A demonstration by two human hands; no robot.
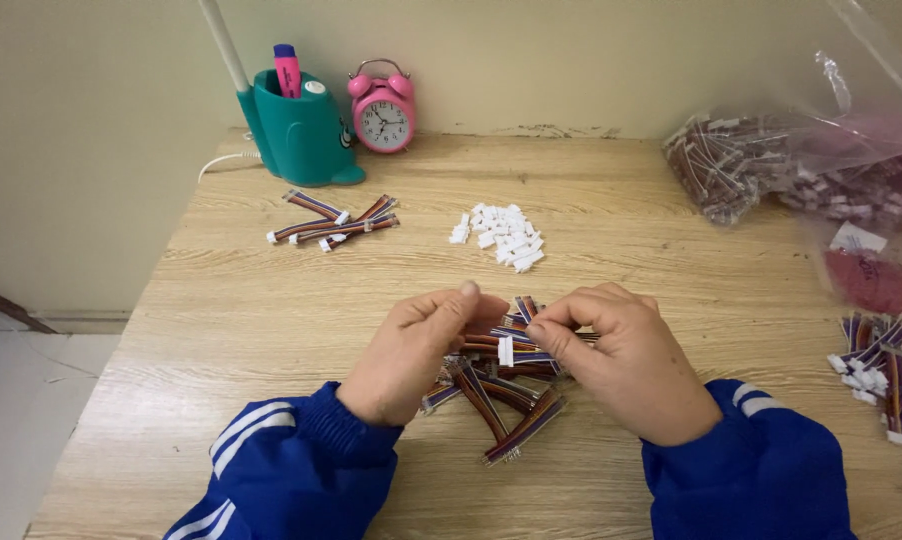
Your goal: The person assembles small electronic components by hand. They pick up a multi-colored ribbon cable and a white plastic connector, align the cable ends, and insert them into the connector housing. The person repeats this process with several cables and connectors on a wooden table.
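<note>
Your left hand [418, 350] and right hand [611, 360], both pinching one cable [506, 350] held crosswise between them at its white plug, over the cable pile [501, 405] on the near bench [271, 310]; loose plugs [501, 235] lie farther off.

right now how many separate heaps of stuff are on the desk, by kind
Cable heaps: 3, back left, under the hands, right edge
White connector heaps: 1
Plastic bags of parts: 2
Clocks: 1
Teal holders: 1
Total: 8
</note>
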